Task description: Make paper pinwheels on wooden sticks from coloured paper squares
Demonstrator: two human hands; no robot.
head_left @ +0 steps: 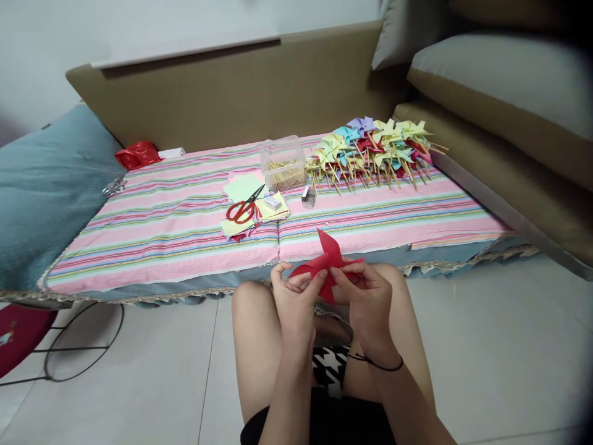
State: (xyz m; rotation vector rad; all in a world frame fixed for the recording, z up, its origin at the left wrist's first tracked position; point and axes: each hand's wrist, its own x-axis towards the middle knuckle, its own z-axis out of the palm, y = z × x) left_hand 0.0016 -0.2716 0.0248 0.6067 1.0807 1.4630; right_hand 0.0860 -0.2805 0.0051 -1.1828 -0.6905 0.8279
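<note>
A red paper pinwheel [330, 254] is held above my lap, its folded blades spread out and one tip pointing up. My left hand [296, 296] pinches it near the centre from the left, thumb on the front. From the other side my right hand [368, 296] grips it too, with the thumb close to the left one. Both hands are closed on the paper; my fingertips behind it are hidden. No stick shows on this pinwheel.
On the striped cloth [185, 210] lie red-handled scissors [241, 210], paper sheets [245, 185], a small metal-looking box [308, 198] and a clear tub [283, 164] of short sticks. Several finished pinwheels [365, 151] are piled at the right. A red stool [23, 337] stands at the left.
</note>
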